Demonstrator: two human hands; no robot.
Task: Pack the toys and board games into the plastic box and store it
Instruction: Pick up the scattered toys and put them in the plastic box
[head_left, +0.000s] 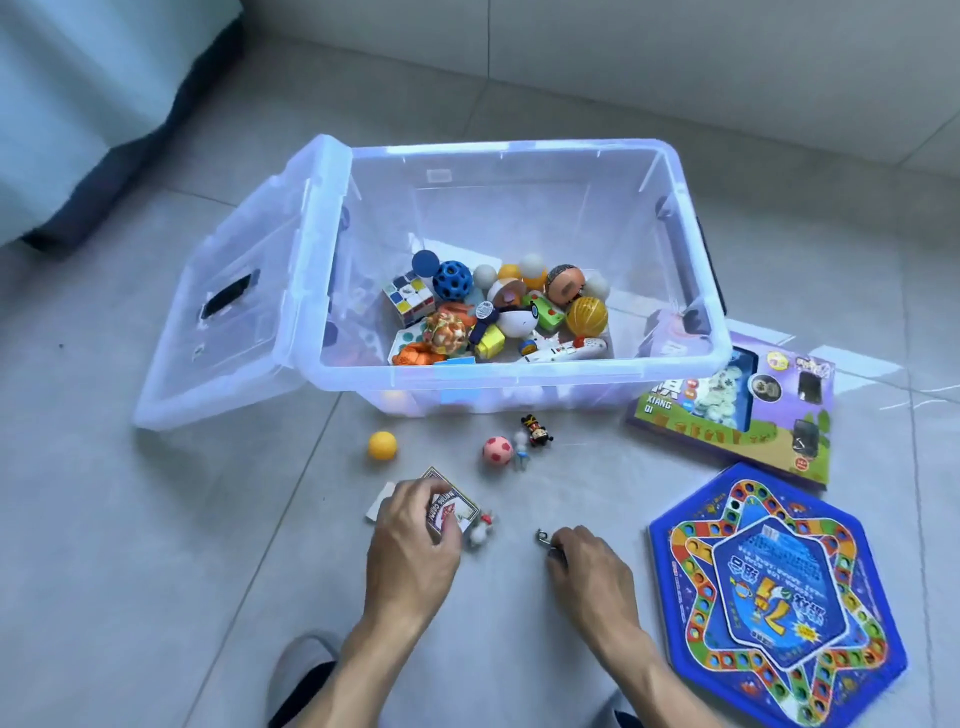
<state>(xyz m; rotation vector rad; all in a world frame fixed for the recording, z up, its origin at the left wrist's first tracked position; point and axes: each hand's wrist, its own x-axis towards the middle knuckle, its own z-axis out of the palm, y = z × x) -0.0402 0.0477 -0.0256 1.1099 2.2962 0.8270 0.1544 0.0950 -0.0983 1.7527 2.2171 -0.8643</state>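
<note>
A clear plastic box (519, 371) stands open on the floor, its lid (223, 306) leaning at the left. Several balls, a puzzle cube and small toys lie inside. In front of it are an orange ball (383, 445), a pink ball (497, 450) and a small figure (536, 429). My left hand (410, 540) grips a pack of playing cards (453, 508), with a tiny white toy (480, 529) beside it. My right hand (587, 564) pinches a small metal item (545, 538). A purple chess game box (737, 415) and a blue hexagonal board game (774, 597) lie at the right.
A bed with a light cover (78, 104) stands at the back left. A wall base (675, 62) runs behind the box. My slippered feet (304, 670) show at the bottom edge. The floor is grey tile.
</note>
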